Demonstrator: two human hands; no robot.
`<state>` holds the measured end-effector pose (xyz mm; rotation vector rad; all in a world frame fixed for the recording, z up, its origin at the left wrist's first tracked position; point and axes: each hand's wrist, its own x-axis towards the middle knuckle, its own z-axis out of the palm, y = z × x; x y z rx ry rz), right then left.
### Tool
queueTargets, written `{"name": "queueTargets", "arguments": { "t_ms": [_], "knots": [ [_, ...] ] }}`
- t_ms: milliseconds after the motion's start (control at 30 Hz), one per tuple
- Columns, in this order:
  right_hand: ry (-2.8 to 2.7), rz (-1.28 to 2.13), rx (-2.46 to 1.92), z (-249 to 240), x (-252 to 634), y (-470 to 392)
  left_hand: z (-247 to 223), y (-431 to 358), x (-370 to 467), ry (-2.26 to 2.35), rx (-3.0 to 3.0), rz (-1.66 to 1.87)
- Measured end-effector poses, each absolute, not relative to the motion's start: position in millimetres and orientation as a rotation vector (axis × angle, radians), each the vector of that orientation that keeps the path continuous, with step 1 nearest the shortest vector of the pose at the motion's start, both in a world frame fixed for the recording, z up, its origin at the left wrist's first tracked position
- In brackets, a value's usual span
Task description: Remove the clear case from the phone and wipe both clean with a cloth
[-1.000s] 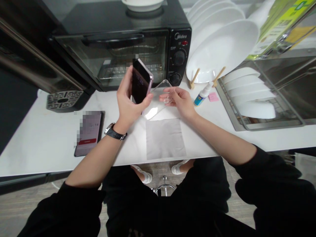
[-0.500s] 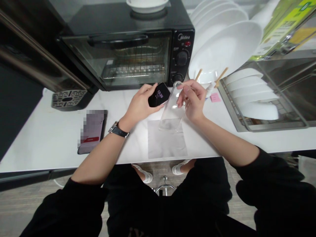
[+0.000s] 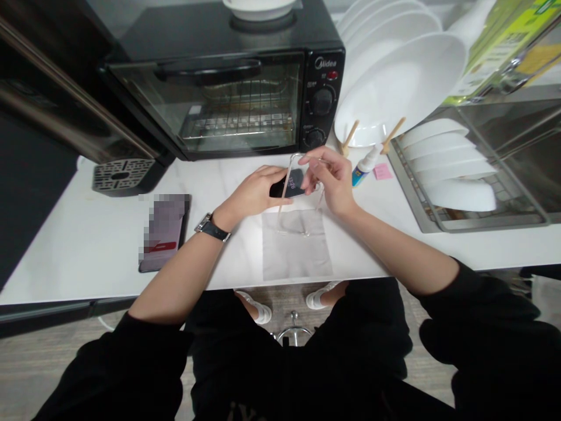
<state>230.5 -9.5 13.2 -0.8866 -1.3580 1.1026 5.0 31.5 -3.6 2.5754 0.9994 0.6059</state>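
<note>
gripping a dark phone (image 3: 277, 188) by its left end, your left hand (image 3: 254, 193) is half closed, thumb along the near edge and fingers over the far one. lit clock digits show on the screen. your right hand (image 3: 331, 180) is partly curled, its fingers pinching the upper part of a clear case (image 3: 301, 202). the case is tilted in front of the phone, so part of the screen shows through it; whether the two touch cannot be told. the lower end of the case shows over a grey cloth (image 3: 298, 257), which lies flat near the front edge of the white counter (image 3: 87, 245). a dark-strapped watch (image 3: 213, 227) is on your left wrist. to the left, beside your left forearm, lies a second phone (image 3: 164, 234), its screen partly covered by blurred blocks. just beyond your right hand, a bottle (image 3: 362, 168) with a white top stands next to a pink note (image 3: 383, 171). behind your hands sits a black oven (image 3: 210, 99) with a white dish (image 3: 260, 8) on top. to its right, large white plates (image 3: 398, 88) stand on edge behind wooden pegs (image 3: 350, 138); further right, white bowls (image 3: 451, 155) lean in a row inside a metal basket (image 3: 486, 227).
</note>
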Motion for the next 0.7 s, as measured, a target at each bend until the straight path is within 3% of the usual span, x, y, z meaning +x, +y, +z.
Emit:
{"name": "queueTargets", "arguments": {
  "t_ms": [500, 700],
  "knots": [
    [-1.416, 1.127, -0.763, 0.4, 227.8, 3.2, -11.2, 40.7, 2.4, 0.831, 2.493, 0.744],
    [-1.413, 1.053, -0.797, -7.5, 224.3, 8.4, 4.2, 27.3, 8.5, 0.891, 1.809, 0.989]
  ]
}}
